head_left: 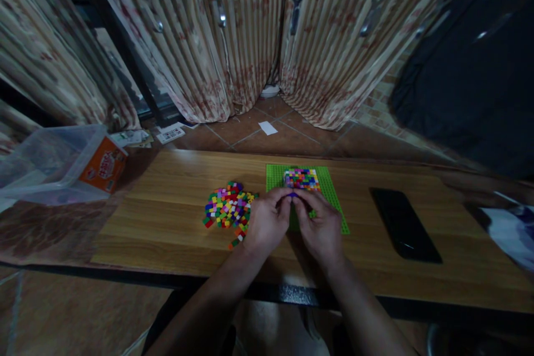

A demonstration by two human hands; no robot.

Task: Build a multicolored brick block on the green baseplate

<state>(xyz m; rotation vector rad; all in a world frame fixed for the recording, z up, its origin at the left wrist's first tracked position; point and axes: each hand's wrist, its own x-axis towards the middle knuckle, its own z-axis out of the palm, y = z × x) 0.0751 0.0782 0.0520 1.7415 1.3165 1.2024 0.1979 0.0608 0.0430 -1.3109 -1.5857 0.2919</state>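
My left hand [267, 222] and my right hand [319, 225] meet over the near part of a green baseplate [331, 192] on a wooden table. Their fingertips pinch together on a small purple brick [293, 195] held between them. At the plate's far end sits a patch of mixed-colour small bricks [302, 179] pressed onto it. A loose heap of small coloured bricks [227, 208] lies on the table just left of my left hand.
A black phone [404, 229] lies on the table to the right. A clear plastic box [50, 161] with an orange label stands at the far left. Striped curtains [233, 50] hang behind, over a tiled floor. A dark bag [471, 78] is at the upper right.
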